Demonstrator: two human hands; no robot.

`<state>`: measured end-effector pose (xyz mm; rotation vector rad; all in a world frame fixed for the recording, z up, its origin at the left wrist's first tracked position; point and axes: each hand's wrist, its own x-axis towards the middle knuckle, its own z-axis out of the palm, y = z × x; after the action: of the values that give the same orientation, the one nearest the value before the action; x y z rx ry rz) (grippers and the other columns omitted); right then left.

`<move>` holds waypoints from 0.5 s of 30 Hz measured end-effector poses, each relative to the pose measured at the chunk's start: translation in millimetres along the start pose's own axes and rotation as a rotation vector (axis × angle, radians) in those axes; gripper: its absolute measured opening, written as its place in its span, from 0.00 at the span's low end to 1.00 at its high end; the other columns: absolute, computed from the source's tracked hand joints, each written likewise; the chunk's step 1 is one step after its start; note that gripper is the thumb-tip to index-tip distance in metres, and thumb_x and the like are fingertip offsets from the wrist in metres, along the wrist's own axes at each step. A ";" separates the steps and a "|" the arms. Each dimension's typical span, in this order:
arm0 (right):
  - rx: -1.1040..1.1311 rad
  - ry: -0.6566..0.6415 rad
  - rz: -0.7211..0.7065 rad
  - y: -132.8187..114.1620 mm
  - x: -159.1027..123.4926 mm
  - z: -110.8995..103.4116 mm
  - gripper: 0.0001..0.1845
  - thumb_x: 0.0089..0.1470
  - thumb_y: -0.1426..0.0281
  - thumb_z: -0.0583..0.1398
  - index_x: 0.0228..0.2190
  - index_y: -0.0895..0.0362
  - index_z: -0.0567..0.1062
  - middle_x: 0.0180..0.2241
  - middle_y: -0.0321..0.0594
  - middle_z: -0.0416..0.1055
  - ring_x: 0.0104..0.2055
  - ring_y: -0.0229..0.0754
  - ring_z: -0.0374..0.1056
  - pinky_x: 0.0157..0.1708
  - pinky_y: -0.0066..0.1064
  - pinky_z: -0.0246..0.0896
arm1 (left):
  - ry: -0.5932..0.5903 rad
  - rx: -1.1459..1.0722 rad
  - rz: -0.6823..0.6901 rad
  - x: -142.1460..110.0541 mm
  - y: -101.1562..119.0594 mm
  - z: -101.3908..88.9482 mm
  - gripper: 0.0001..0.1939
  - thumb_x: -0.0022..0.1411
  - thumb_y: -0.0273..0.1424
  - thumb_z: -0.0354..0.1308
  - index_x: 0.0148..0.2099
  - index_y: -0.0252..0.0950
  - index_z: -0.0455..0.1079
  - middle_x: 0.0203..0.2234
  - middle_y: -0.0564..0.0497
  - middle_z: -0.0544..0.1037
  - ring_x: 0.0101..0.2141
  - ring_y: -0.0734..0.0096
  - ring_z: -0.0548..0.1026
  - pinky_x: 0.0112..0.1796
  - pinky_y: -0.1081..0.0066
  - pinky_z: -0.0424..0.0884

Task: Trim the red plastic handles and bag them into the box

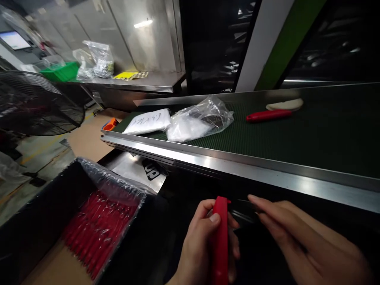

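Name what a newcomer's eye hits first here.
The bright red handle in the left hand, at bottom centre. Next, the many red pieces in the plastic-lined box at lower left, then the clear plastic bag on the dark green conveyor belt.

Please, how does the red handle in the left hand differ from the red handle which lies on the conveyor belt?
The held red handle points upward in the picture, while the belt red handle lies nearly level. The left hand grips the first; the second rests on the conveyor belt, with no hand touching it. The first looks larger than the second, probably because it is nearer. Both are long and red.
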<state>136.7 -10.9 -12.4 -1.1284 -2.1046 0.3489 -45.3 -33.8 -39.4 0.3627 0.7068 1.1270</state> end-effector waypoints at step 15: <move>-0.092 0.030 -0.116 -16.5 5.9 2.7 0.22 0.58 0.84 0.55 0.53 0.61 0.72 0.48 0.45 0.69 0.50 0.41 0.66 0.47 0.36 0.62 | 0.005 0.051 0.069 -9.6 5.0 18.2 0.12 0.63 0.38 0.55 0.42 0.34 0.67 0.34 0.49 0.76 0.19 0.80 0.71 0.18 0.83 0.63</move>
<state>122.5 -15.5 -2.8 -1.0512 -2.1674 0.1808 -38.8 -39.0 -20.0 0.4304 0.7334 1.1766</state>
